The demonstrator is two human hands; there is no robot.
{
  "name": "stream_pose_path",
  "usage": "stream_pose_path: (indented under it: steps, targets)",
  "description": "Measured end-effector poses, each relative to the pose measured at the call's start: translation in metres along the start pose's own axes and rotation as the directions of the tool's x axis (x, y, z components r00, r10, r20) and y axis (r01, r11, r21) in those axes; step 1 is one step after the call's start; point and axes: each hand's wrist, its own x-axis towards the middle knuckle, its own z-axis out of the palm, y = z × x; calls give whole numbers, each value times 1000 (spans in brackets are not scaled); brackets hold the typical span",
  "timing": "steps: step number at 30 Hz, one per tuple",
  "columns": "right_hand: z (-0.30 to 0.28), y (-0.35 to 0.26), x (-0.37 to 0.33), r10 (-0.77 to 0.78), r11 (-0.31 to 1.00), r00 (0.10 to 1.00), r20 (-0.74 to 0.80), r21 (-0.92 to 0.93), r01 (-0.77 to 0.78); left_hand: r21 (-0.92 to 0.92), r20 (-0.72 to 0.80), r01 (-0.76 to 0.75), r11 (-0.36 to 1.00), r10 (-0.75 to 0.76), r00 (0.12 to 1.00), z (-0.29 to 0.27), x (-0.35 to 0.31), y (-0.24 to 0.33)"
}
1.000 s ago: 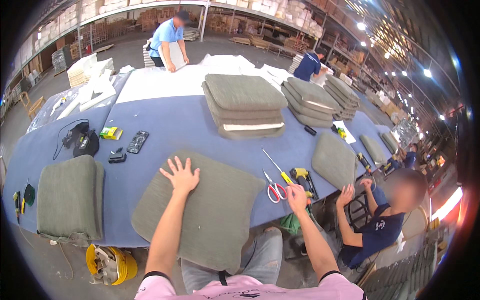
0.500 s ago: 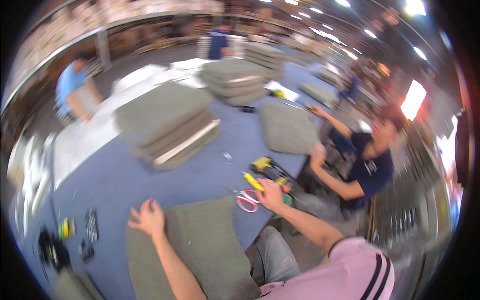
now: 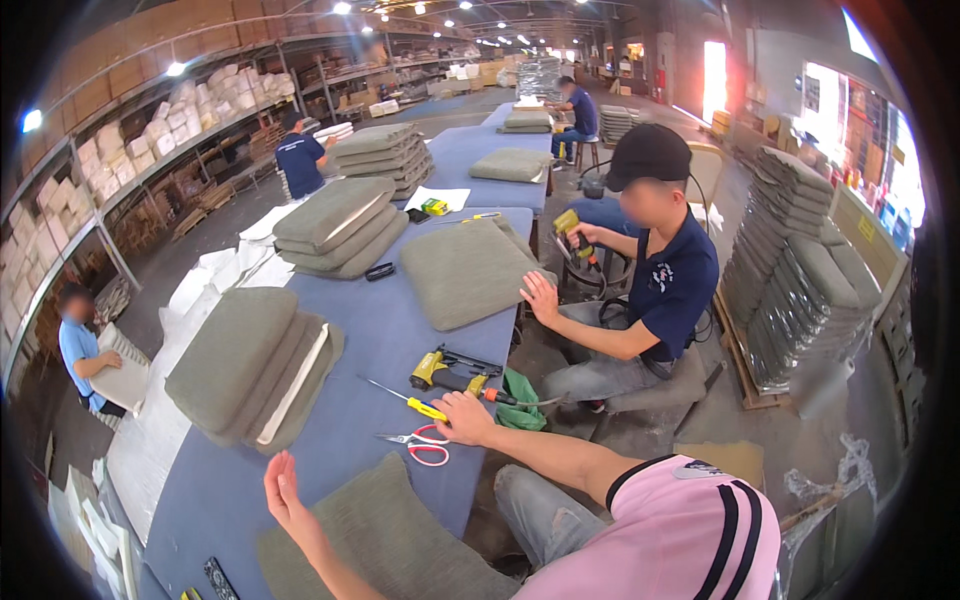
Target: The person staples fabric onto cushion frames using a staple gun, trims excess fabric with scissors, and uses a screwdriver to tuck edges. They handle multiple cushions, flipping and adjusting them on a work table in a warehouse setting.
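My right hand (image 3: 465, 418) is closed on the yellow handle of a screwdriver (image 3: 427, 409), whose thin shaft lies low over the blue table and points away to the left. Just below it are scissors (image 3: 430, 452) with red and white handles. Beyond the hand rests a yellow and black nail gun (image 3: 440, 374) with an orange hose fitting. Over the near table edge, my left hand (image 3: 287, 490) is held with fingers stretched out and nothing in it, beside a stack of cushions. A flat piece of grey-green fabric (image 3: 375, 515) lies below, partly hidden by my left forearm.
Grey-green cushion stacks (image 3: 235, 365) stand along the blue table (image 3: 370, 340). At the right, a co-worker (image 3: 660, 270) in a dark shirt and cap holds another nail gun (image 3: 575, 235) and touches a cushion (image 3: 470, 275). A green bag (image 3: 520, 400) hangs at the table edge.
My view has swung up and away from the near fabric. My left hand has lifted off the fabric's far edge. The right hand stays at the screwdriver; the co-worker's nail gun now shows clearly.
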Motion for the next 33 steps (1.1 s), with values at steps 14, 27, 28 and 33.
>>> stream_pose_path:
  steps: [14,27,28,33]
  targets:
    - [-3,20,-9,4,1000,999,-34,23,-3,-971,103,239,-17,872,479,212,-78,318]
    - [-3,7,-4,-16,999,998,-67,31,19,-996,-12,-67,52,696,718,228,-134,344]
    - [-4,7,-4,-18,999,997,-73,45,22,-989,-125,-145,-24,656,745,236,-138,348]
    - [-1,5,-1,-19,998,997,-72,66,24,-982,16,-140,127,796,605,221,-115,345]
